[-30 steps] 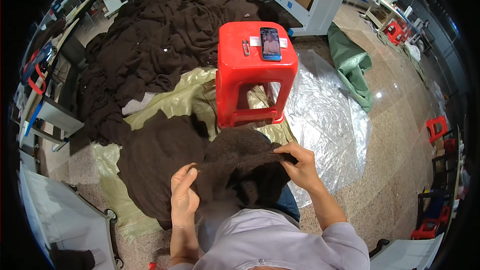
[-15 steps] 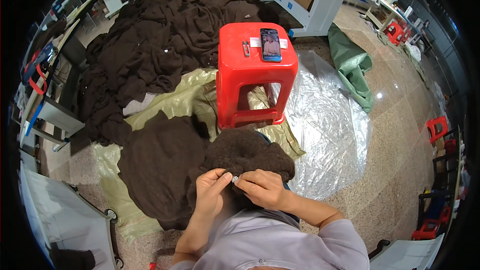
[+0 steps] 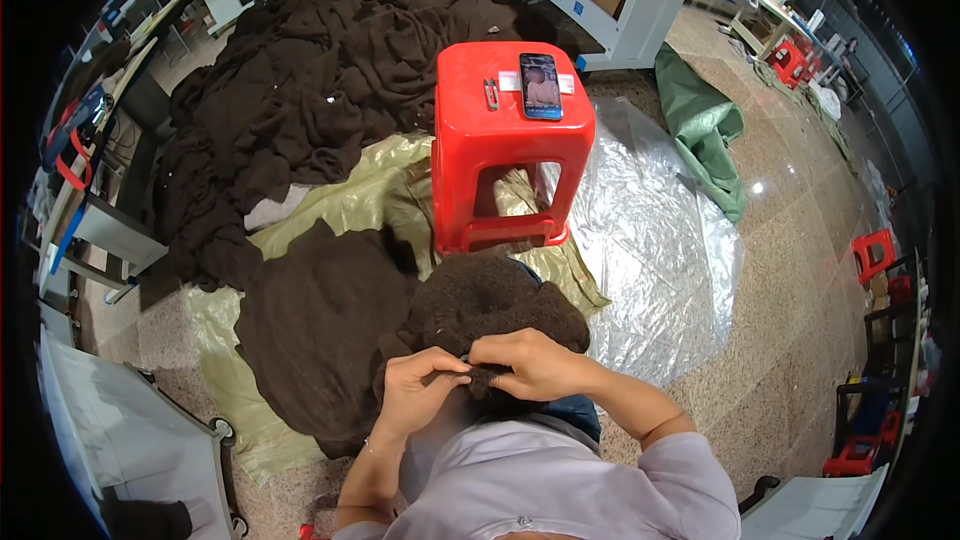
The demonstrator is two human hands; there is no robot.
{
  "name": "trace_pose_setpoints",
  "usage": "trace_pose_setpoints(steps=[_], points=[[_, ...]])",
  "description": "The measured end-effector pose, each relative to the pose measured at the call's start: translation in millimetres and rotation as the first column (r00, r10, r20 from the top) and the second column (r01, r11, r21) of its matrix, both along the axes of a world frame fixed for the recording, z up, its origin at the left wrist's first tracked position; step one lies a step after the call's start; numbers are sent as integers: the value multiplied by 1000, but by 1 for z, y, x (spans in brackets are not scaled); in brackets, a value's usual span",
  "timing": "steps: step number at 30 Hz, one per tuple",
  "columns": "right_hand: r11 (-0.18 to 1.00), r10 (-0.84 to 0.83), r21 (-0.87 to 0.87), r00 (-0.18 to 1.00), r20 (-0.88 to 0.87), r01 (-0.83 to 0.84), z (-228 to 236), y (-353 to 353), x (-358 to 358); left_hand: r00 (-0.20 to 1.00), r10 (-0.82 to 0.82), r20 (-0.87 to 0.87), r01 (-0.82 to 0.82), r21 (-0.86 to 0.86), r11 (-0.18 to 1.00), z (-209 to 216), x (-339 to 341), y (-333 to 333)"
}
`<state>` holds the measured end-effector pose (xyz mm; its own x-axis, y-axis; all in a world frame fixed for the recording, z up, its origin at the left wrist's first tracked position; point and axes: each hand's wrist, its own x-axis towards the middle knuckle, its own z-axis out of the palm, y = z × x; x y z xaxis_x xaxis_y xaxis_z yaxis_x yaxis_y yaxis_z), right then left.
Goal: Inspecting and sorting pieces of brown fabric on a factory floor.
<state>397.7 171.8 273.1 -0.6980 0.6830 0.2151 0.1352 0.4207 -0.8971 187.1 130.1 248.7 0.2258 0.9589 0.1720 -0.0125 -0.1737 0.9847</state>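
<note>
A dark brown, fuzzy knit fabric (image 3: 485, 295) lies bunched over my lap. My left hand (image 3: 415, 390) pinches its near edge between thumb and fingers. Close beside it my right hand (image 3: 540, 365) is closed on the same fabric, a small fold of it showing between the two hands. Whatever small piece may be inside the fingertips is hidden. Left of my lap rests a second heap of brown fabric (image 3: 320, 340). Beyond my hands stands a red plastic stool (image 3: 470, 125) with a phone (image 3: 541, 90) and small thread snips (image 3: 491, 94) on top.
A large pile of brown fabric (image 3: 330, 70) spreads at the far left. Yellowish sheeting (image 3: 225, 380) and clear plastic sheeting (image 3: 660, 280) cover parts of the floor. At the back stands a white table with a blue edge (image 3: 640, 25), near a green sheet (image 3: 695, 120).
The small shiny white piece between my fingertips is no longer visible. My right hand has turned and shifted slightly, and brown fabric now shows between both hands.
</note>
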Motion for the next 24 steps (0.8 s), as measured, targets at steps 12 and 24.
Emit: trace_pose_setpoints(steps=[12,24], points=[[840,-468,230,871,-148,491,-24,-32,-28,863,485,-143,-418,337,843,1,36,-17],[752,-424,543,905,-38,375,-24,-30,-27,865,32,501,249,-483,840,-2,-4,6]])
